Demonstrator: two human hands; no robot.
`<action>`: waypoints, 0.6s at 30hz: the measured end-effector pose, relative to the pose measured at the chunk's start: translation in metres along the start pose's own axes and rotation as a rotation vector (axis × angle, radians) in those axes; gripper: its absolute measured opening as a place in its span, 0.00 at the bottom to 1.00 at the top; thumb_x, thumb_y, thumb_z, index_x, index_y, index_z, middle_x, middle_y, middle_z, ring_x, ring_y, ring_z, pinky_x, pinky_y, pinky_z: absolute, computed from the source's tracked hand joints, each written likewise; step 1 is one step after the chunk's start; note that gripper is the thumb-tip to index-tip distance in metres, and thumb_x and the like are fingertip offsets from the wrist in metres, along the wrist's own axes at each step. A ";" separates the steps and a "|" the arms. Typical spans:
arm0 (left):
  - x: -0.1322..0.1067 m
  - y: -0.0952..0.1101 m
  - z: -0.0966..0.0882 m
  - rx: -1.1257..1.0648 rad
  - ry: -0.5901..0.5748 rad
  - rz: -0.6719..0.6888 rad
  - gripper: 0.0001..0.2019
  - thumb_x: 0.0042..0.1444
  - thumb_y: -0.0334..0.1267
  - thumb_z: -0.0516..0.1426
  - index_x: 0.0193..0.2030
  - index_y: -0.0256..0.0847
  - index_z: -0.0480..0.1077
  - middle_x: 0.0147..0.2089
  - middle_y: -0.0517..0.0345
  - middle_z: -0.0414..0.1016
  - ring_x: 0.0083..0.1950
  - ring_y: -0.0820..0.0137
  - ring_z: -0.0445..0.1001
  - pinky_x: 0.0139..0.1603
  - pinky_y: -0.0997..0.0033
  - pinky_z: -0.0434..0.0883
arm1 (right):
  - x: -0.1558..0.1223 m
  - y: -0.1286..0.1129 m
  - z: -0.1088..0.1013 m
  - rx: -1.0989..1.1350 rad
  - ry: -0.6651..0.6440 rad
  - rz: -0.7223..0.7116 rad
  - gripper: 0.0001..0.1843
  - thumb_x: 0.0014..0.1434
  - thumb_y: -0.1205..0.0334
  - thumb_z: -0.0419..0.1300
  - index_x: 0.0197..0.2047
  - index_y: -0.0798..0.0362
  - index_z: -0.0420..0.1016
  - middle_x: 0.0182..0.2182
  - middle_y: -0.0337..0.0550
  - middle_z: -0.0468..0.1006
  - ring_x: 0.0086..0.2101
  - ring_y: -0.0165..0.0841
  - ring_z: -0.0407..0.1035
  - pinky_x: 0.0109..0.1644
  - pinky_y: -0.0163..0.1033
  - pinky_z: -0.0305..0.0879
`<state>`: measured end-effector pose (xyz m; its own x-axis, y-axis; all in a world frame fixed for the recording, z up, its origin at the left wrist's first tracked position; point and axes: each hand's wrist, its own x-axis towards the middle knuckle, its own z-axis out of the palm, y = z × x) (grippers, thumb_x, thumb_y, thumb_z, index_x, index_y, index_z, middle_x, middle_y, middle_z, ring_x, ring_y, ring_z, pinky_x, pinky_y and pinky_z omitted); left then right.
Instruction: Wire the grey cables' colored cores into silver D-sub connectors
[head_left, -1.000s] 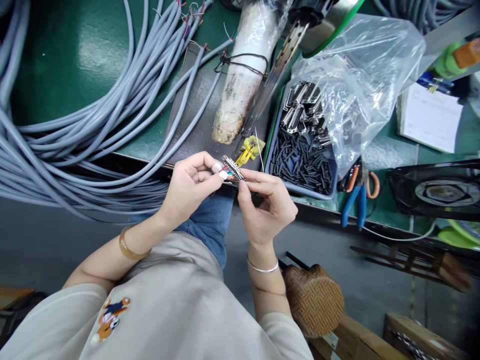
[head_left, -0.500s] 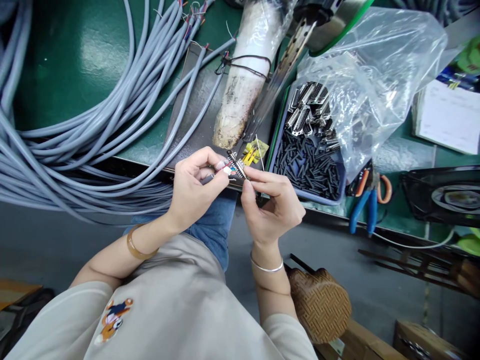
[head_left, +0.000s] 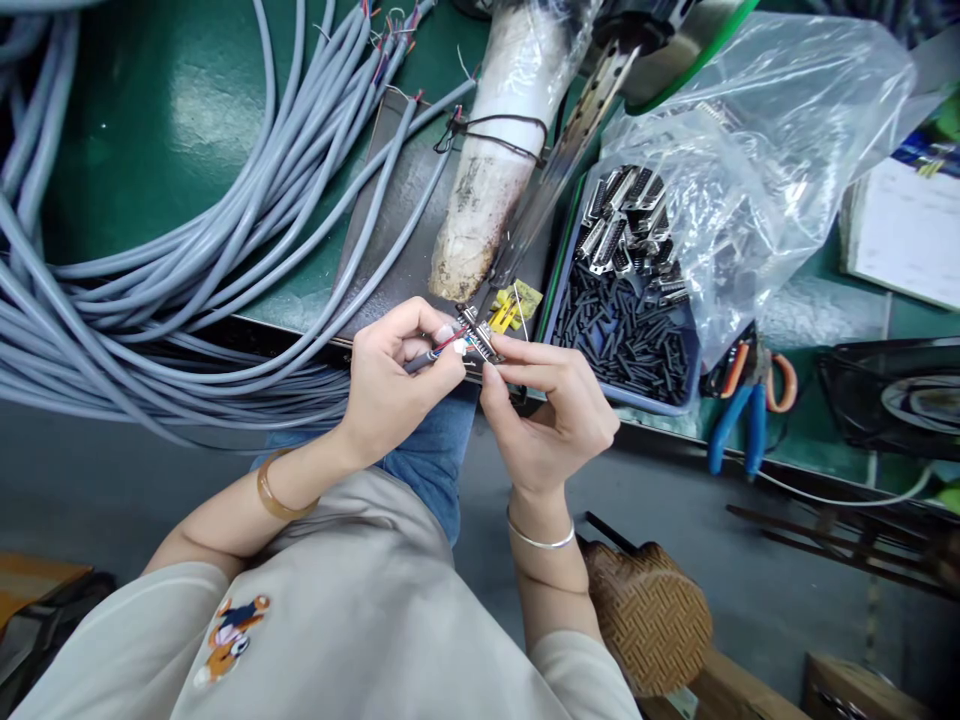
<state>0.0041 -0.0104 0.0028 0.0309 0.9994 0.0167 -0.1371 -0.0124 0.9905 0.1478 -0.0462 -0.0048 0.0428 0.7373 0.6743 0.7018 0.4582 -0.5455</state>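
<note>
Across the green table (head_left: 161,170) lies a great sweep of grey cables (head_left: 135,375), and to the right a blue tray (head_left: 637,403) holds metal-shelled parts and small black tubes. From where I stand, the small connector (head_left: 480,336) is at the table's near edge, up in the air between the person's two hands, just beside a yellow piece (head_left: 504,318). Thumb and fingers of the left hand (head_left: 390,385) are pinched on a cable end (head_left: 421,362), where thin coloured wires (head_left: 459,336) fan toward the connector; the right hand (head_left: 559,400) grips the connector's near end between thumb and fingertips. I'd judge it light and rigid, its metal shell rather slick, so a firm fingertip pinch on the ends should suit it, clear of the row of contacts. Those wires look soft and easily bent, and any joints on them would likely be the fragile part. The cable seems springier and could tug, so holding it close behind the wires looks sensible.
</note>
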 end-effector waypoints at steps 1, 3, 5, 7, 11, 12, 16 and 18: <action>0.000 0.000 0.000 0.001 -0.002 0.003 0.07 0.49 0.28 0.62 0.27 0.39 0.67 0.30 0.61 0.73 0.29 0.78 0.69 0.27 0.81 0.66 | 0.000 0.000 0.000 -0.005 -0.003 -0.002 0.09 0.59 0.72 0.68 0.37 0.48 0.75 0.40 0.38 0.86 0.39 0.33 0.81 0.43 0.41 0.79; 0.000 0.000 0.000 0.007 -0.006 0.009 0.07 0.49 0.28 0.62 0.27 0.39 0.67 0.30 0.61 0.74 0.29 0.78 0.69 0.27 0.81 0.65 | 0.000 0.000 0.000 -0.013 -0.004 -0.001 0.09 0.58 0.72 0.68 0.37 0.48 0.76 0.40 0.38 0.86 0.39 0.33 0.81 0.43 0.41 0.79; 0.000 0.000 0.000 0.013 -0.003 0.018 0.07 0.49 0.28 0.62 0.26 0.39 0.68 0.31 0.60 0.75 0.28 0.79 0.69 0.26 0.81 0.65 | 0.000 0.000 0.000 -0.020 0.001 -0.001 0.09 0.59 0.72 0.68 0.37 0.48 0.76 0.40 0.38 0.86 0.39 0.33 0.82 0.43 0.41 0.79; 0.000 0.001 0.000 0.012 0.000 0.029 0.06 0.48 0.28 0.62 0.26 0.39 0.68 0.30 0.60 0.75 0.28 0.79 0.68 0.26 0.81 0.64 | 0.000 0.000 0.001 -0.030 0.010 -0.010 0.09 0.59 0.71 0.68 0.37 0.48 0.76 0.40 0.37 0.86 0.39 0.33 0.82 0.42 0.40 0.79; 0.002 0.002 0.001 0.016 0.020 0.031 0.07 0.48 0.29 0.62 0.25 0.39 0.68 0.30 0.60 0.75 0.28 0.79 0.68 0.25 0.81 0.64 | 0.000 0.000 0.003 -0.049 0.017 -0.028 0.09 0.59 0.72 0.68 0.37 0.48 0.76 0.40 0.38 0.86 0.39 0.33 0.82 0.42 0.40 0.79; 0.002 0.002 0.002 0.018 0.028 0.025 0.07 0.47 0.29 0.62 0.24 0.39 0.67 0.30 0.60 0.75 0.28 0.79 0.68 0.25 0.81 0.63 | -0.001 0.001 0.003 -0.052 0.016 -0.029 0.09 0.59 0.72 0.68 0.38 0.48 0.76 0.40 0.38 0.86 0.39 0.33 0.82 0.42 0.40 0.79; 0.002 0.003 0.003 0.015 0.029 0.004 0.08 0.47 0.30 0.63 0.25 0.39 0.67 0.30 0.60 0.75 0.27 0.79 0.68 0.24 0.81 0.63 | 0.000 0.002 0.003 -0.043 0.019 -0.024 0.09 0.59 0.71 0.68 0.38 0.48 0.75 0.40 0.38 0.86 0.39 0.34 0.82 0.43 0.41 0.79; 0.003 0.002 0.004 0.013 0.028 0.004 0.07 0.48 0.29 0.62 0.25 0.39 0.67 0.30 0.60 0.75 0.27 0.79 0.68 0.24 0.81 0.63 | 0.000 0.002 0.003 -0.030 0.027 -0.021 0.09 0.59 0.71 0.68 0.38 0.48 0.75 0.40 0.38 0.86 0.39 0.33 0.82 0.43 0.41 0.79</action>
<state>0.0077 -0.0078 0.0057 0.0030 0.9998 0.0173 -0.1239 -0.0168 0.9922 0.1472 -0.0436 -0.0078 0.0461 0.7138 0.6988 0.7234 0.4585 -0.5161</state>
